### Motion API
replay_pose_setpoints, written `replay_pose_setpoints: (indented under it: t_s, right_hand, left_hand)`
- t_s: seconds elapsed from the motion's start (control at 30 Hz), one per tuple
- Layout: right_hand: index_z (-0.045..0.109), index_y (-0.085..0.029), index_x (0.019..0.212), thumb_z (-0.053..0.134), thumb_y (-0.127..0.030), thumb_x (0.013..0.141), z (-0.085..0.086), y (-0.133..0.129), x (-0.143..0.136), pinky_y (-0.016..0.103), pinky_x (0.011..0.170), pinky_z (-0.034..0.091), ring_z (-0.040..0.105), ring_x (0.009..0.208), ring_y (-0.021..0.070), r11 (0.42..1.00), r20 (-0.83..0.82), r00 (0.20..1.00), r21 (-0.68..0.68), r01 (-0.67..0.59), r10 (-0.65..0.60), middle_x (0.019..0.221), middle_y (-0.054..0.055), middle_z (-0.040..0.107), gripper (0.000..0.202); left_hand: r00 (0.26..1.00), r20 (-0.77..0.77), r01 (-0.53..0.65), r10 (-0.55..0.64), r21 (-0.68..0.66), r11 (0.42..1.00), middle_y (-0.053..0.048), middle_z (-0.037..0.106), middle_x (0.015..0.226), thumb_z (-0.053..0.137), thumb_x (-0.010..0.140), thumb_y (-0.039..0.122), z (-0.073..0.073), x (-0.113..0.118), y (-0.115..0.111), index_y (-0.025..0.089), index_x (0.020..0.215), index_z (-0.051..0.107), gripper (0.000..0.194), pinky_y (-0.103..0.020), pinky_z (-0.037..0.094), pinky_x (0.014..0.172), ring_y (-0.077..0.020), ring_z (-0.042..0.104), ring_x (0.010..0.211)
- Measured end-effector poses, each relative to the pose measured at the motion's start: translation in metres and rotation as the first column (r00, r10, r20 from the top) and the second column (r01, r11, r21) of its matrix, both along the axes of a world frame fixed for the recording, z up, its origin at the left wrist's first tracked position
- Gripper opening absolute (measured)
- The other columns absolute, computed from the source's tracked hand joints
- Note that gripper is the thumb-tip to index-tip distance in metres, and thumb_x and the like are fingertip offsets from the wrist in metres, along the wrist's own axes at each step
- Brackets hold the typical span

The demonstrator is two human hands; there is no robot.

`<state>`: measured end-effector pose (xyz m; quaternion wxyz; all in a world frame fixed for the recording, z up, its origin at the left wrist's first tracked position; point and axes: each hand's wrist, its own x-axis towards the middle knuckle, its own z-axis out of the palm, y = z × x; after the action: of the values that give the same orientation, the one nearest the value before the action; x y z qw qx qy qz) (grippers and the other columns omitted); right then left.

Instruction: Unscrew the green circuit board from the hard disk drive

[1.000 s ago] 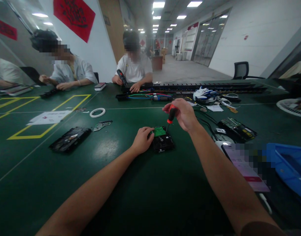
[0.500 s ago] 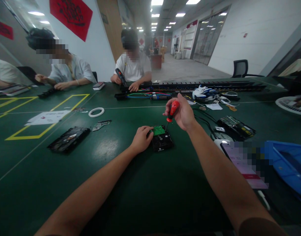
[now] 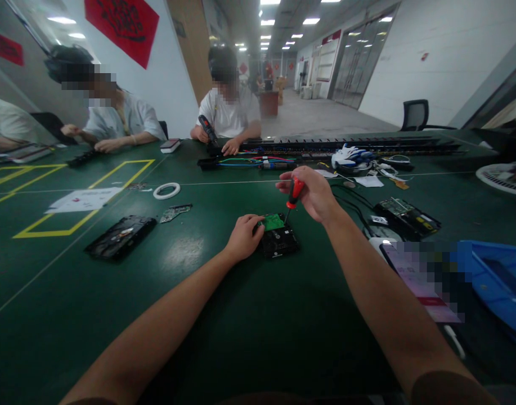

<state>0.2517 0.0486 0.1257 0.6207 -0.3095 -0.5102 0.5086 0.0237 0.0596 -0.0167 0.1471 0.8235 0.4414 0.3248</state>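
A black hard drive (image 3: 279, 243) with a green circuit board (image 3: 273, 223) on its far part lies flat on the table in front of me. My left hand (image 3: 244, 237) grips its left side, fingers resting by the board's edge. In my right hand (image 3: 312, 191) is a screwdriver (image 3: 296, 191) with a red and black handle, held nearly upright. Its thin shaft points down to the right edge of the circuit board; whether the tip sits in a screw is too small to tell.
On the green table (image 3: 224, 315), another black drive (image 3: 121, 237), a loose circuit board (image 3: 175, 212) and a white tape ring (image 3: 166, 191) lie left. Rightward are an opened device (image 3: 407, 216), a phone (image 3: 422, 281) and a blue tray (image 3: 502, 281). Gloves (image 3: 351, 156) lie beyond; co-workers sit opposite.
The fingers of my right hand have shifted around the screwdriver handle, with the hand slightly lower over it. My left hand and the hard drive keep their places.
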Motion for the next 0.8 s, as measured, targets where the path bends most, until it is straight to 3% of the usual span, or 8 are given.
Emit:
replay_pose_setpoints:
  t_s: [0.17,0.27,0.43,0.5,0.63,0.8]
  right_hand:
    - [0.069,-0.025,0.092,0.072,-0.057,0.091,0.0022,0.0001,0.0002,0.033,0.07,0.055,0.065,0.067,0.0165,1.0,0.028,1.0,0.001,-0.012,0.012,0.076,-0.001,0.069,0.032]
    - [0.072,-0.024,0.086,0.062,-0.062,0.094,0.001,0.0045,0.0028,0.033,0.071,0.056,0.064,0.069,0.0164,1.0,-0.008,1.0,-0.002,-0.004,0.004,0.078,0.001,0.067,0.04]
    - [0.071,-0.025,0.09,0.075,-0.047,0.088,-0.0016,0.0063,0.0021,0.035,0.083,0.059,0.07,0.085,0.0187,0.997,-0.015,0.997,-0.012,0.082,-0.082,0.089,0.002,0.071,0.022]
    - [0.068,-0.026,0.093,0.078,-0.047,0.086,-0.001,0.0041,0.0004,0.037,0.084,0.059,0.073,0.089,0.0205,0.997,-0.015,0.997,-0.009,0.072,-0.072,0.094,0.003,0.075,0.024]
    - [0.064,-0.027,0.098,0.071,-0.049,0.09,0.0029,-0.0005,0.0001,0.041,0.088,0.059,0.075,0.082,0.0218,1.0,-0.003,1.0,-0.006,-0.005,0.005,0.085,0.001,0.078,0.025]
    - [0.075,-0.024,0.108,0.068,-0.038,0.092,0.007,-0.0021,0.0061,0.035,0.083,0.055,0.069,0.081,0.0182,1.0,0.095,0.995,0.026,-0.008,0.006,0.083,0.001,0.074,0.022]
  left_hand:
    - [1.0,-0.006,0.001,-0.001,0.001,1.0,-0.012,0.07,0.135,0.059,0.107,0.029,-0.0002,-0.0005,0.0004,0.021,0.135,0.072,0.032,-0.051,0.05,0.118,-0.031,0.061,0.131]
    - [1.0,-0.007,0.001,-0.001,0.006,1.0,-0.012,0.07,0.135,0.059,0.107,0.03,0.0001,-0.0006,0.0005,0.02,0.135,0.071,0.032,-0.051,0.05,0.118,-0.031,0.061,0.131]
    - [1.0,-0.008,0.01,-0.01,0.007,1.0,-0.012,0.071,0.135,0.059,0.107,0.029,0.0016,-0.0001,-0.0001,0.019,0.135,0.072,0.032,-0.05,0.051,0.116,-0.031,0.061,0.131]
    - [1.0,-0.009,0.004,-0.004,0.004,1.0,-0.012,0.071,0.134,0.059,0.107,0.029,0.0019,0.0004,-0.0004,0.02,0.135,0.072,0.032,-0.051,0.051,0.116,-0.0313,0.061,0.131]
    - [1.0,-0.005,-0.008,0.008,-0.001,1.0,-0.012,0.07,0.134,0.059,0.107,0.029,0.0017,0.0011,-0.0006,0.021,0.135,0.072,0.032,-0.052,0.051,0.117,-0.0314,0.061,0.131]
    - [1.0,-0.004,0.0,0.0,-0.003,1.0,-0.013,0.071,0.134,0.058,0.107,0.029,0.0019,0.0004,-0.001,0.021,0.135,0.072,0.032,-0.052,0.051,0.117,-0.0314,0.061,0.132]
